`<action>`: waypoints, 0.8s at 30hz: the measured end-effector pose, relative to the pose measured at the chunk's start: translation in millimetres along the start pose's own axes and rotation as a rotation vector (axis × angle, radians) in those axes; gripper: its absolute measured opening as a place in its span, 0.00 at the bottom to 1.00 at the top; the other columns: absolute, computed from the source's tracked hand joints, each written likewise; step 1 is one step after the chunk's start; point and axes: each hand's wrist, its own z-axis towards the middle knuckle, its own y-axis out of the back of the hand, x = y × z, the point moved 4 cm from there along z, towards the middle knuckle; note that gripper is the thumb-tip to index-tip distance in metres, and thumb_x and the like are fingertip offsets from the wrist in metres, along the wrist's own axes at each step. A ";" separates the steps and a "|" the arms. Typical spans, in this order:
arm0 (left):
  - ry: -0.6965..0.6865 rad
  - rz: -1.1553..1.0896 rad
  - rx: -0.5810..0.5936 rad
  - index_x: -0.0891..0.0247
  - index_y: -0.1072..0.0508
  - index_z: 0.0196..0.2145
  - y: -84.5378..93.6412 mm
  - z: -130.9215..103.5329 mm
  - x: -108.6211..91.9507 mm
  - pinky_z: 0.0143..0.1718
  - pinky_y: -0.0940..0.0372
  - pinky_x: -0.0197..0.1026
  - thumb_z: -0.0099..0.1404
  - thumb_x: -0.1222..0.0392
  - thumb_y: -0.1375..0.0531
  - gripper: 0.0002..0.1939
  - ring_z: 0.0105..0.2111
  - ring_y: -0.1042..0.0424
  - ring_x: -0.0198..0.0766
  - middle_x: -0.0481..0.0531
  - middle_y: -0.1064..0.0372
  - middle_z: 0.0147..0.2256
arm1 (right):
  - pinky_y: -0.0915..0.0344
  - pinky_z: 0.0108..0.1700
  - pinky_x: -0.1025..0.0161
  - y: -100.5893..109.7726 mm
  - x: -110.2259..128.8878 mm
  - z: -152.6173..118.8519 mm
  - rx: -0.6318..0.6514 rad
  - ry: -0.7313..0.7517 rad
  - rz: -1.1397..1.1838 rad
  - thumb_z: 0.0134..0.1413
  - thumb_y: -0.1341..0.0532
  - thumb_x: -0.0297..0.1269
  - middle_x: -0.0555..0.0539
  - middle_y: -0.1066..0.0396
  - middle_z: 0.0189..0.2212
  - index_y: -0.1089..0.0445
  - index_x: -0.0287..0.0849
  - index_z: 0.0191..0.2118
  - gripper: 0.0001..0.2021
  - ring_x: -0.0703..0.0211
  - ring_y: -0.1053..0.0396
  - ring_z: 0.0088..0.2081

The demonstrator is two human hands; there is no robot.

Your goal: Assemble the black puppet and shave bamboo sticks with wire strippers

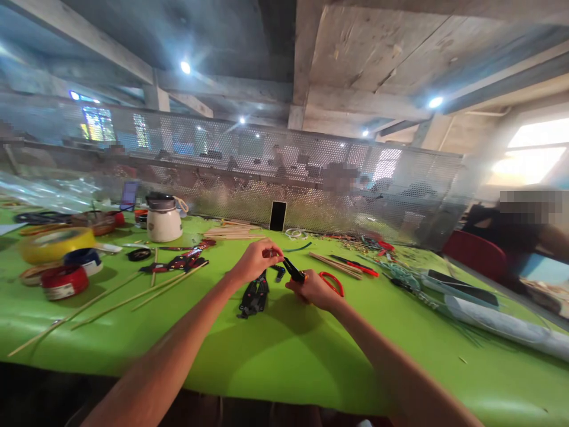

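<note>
Over a glossy green tabletop (306, 362), the right hand (312, 289) grips a slim black object (293, 269), best steadied beside the left hand (256, 261), its hold unclear.

No legible text; label (61, 291) on red roll (73, 279) too blurred to read.

On the table (320, 362), a phone (278, 216) stands between the left hand (260, 260) and the mesh partition (249, 178). Tape rolls (64, 283) lie left of a jar (164, 220).

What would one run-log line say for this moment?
Right hand: gripping black object | Left hand: at its tip | Green table: black piece lying below left hand
</note>
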 end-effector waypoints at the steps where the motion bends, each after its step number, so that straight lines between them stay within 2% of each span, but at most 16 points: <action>1: -0.008 0.001 -0.003 0.66 0.24 0.33 -0.6 -0.3 -3.8 0.29 0.40 0.35 0.61 0.54 0.34 0.11 0.27 0.37 0.32 0.47 0.38 0.28 | 0.51 0.19 0.68 0.2 -0.7 -0.8 -0.015 0.006 -0.002 0.52 0.38 0.46 0.54 0.43 0.12 0.41 0.43 0.18 0.19 0.68 0.47 0.15; 4: -0.029 0.015 -0.012 0.66 0.24 0.33 -2.4 -1.2 -15.6 0.28 0.42 0.34 0.62 0.56 0.35 0.09 0.27 0.39 0.31 0.47 0.39 0.28 | 0.55 0.20 0.67 1.4 -3.8 -1.9 -0.065 0.027 -0.007 0.52 0.39 0.47 0.56 0.45 0.14 0.43 0.43 0.20 0.19 0.69 0.50 0.17; 9: -0.079 0.057 -0.039 0.66 0.24 0.32 -2.6 -2.6 -28.3 0.28 0.44 0.34 0.62 0.61 0.36 0.05 0.27 0.39 0.31 0.48 0.38 0.30 | 0.55 0.22 0.66 1.5 -8.4 0.4 -0.093 0.044 -0.018 0.52 0.39 0.48 0.55 0.44 0.17 0.43 0.43 0.22 0.18 0.68 0.49 0.20; 16: -0.063 0.073 0.050 0.64 0.24 0.34 1.7 -3.8 -25.3 0.30 0.42 0.35 0.65 0.60 0.37 0.05 0.29 0.37 0.32 0.48 0.38 0.32 | 0.55 0.22 0.66 1.2 -2.4 -1.2 -0.104 0.023 -0.057 0.52 0.40 0.47 0.55 0.44 0.17 0.43 0.43 0.22 0.16 0.68 0.49 0.20; 24: -0.045 0.106 0.064 0.65 0.24 0.34 4.8 -3.6 -28.3 0.30 0.43 0.36 0.64 0.62 0.37 0.04 0.28 0.39 0.31 0.48 0.37 0.31 | 0.49 0.23 0.67 3.0 10.2 -10.7 -0.049 0.017 -0.071 0.51 0.40 0.43 0.54 0.42 0.15 0.41 0.43 0.20 0.15 0.66 0.45 0.19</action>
